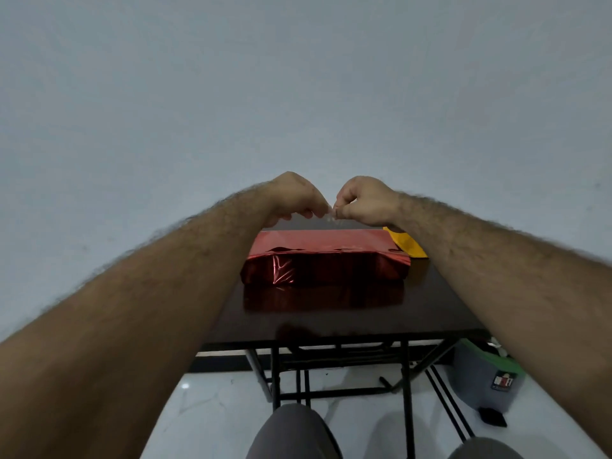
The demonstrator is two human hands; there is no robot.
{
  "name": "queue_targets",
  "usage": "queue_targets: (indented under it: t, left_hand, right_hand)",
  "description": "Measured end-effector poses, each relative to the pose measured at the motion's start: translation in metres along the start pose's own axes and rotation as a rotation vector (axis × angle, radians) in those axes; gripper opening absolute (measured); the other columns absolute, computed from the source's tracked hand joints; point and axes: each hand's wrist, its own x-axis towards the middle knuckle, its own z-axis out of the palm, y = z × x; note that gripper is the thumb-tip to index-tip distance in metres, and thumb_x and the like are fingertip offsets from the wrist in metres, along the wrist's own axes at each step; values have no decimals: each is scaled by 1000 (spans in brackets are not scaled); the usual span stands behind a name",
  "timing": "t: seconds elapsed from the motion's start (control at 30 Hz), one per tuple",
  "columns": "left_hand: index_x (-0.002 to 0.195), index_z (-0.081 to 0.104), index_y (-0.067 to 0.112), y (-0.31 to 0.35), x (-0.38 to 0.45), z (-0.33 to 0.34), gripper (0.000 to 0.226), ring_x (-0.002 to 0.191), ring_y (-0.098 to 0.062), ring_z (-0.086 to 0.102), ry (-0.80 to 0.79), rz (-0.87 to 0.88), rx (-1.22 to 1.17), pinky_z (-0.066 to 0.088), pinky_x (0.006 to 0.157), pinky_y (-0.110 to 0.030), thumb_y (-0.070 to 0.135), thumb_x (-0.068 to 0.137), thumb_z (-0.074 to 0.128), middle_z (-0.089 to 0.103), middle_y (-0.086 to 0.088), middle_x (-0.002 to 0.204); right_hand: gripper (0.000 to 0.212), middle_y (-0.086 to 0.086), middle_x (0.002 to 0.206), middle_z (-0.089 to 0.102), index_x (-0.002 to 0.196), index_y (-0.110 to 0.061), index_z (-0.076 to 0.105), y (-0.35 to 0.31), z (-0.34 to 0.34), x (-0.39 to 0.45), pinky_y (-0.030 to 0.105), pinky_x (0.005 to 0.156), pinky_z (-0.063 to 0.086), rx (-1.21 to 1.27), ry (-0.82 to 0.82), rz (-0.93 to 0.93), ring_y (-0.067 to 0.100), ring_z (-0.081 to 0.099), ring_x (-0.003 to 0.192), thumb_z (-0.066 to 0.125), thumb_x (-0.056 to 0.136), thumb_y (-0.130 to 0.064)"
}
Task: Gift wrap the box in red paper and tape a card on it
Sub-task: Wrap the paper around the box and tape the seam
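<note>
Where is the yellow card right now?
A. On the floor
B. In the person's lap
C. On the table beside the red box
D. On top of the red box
C: the yellow card lies on the table at the right end of the red wrapped box, partly hidden behind the right forearm.

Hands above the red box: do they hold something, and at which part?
Both the left hand and the right hand pinch a small clear piece, likely tape, at its ends, above the wrapped box.

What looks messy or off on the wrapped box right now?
The red wrap is crumpled and puckered at the box's near left corner, and its near top edge gapes unevenly. Nothing else stands out.
</note>
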Motion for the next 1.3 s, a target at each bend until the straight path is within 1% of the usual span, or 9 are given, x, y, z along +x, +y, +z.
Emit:
queue_targets:
  t: [0.17,0.27,0.4,0.57,0.67,0.8,0.9,1.03,1.3]
  left_hand:
    - [84,82,18,-36,-21,-18,7,87,-16,71,54,-16,-84,49,77,-33,12,84,80,82,0,88]
    - [89,81,12,-47,-27,-25,5,85,-19,70,99,-28,-124,50,73,-34,11,87,77,81,-5,88]
    - [86,78,11,-49,-30,-30,7,85,-17,71,137,9,-155,54,71,-31,8,89,73,78,-6,90]
    - [87,73,9,-52,-29,-30,13,79,-17,66,170,11,-141,57,72,-32,0,95,68,74,-9,87]
    - [87,68,8,-58,-27,-29,16,70,-19,61,234,-50,-211,54,65,-32,-2,98,61,70,-11,83]
    - [90,67,7,-72,-23,-33,15,68,-18,57,299,-148,-467,51,59,-30,0,100,59,66,-9,83]
    - [97,66,9,-78,-18,-30,9,72,-16,58,191,-247,-628,54,66,-31,9,104,60,66,-6,87]
    - [99,65,4,-70,-9,-14,4,81,-20,60,63,-275,-730,62,78,-35,7,102,65,60,-9,94]
    - [94,67,3,-66,-5,0,15,85,-19,61,-61,-387,-691,63,82,-39,1,105,57,62,-8,92]
  right_hand:
    - [5,-5,96,78,85,-16,80,-34,23,-3,37,99,58,129,-68,35,11,71,103,85,85,-14]
    - [21,-4,109,75,101,-10,81,-47,31,-5,31,95,46,264,-124,157,12,63,109,88,84,-20]
    - [22,-7,122,76,103,-18,83,-52,38,1,39,94,39,413,-212,355,13,53,95,84,87,-31]
    - [18,-16,103,73,95,-29,78,-54,36,7,33,77,29,452,-342,478,11,41,80,83,86,-44]
    - [27,-14,106,75,109,-30,75,-46,39,9,31,69,30,594,-251,515,8,44,69,83,86,-42]
    - [16,-8,100,77,104,-26,79,-13,45,2,19,59,44,325,-13,236,9,64,79,82,90,-22]
    - [13,-15,88,77,97,-32,84,5,49,-9,17,76,49,60,-122,22,-1,70,85,85,88,-22]
    - [22,-13,99,78,98,-32,84,10,63,-17,22,91,52,-4,-119,-76,4,69,101,93,78,-36]
    - [44,-16,107,73,107,-29,78,23,73,-30,14,86,44,57,-21,-100,-2,63,103,99,68,-30]
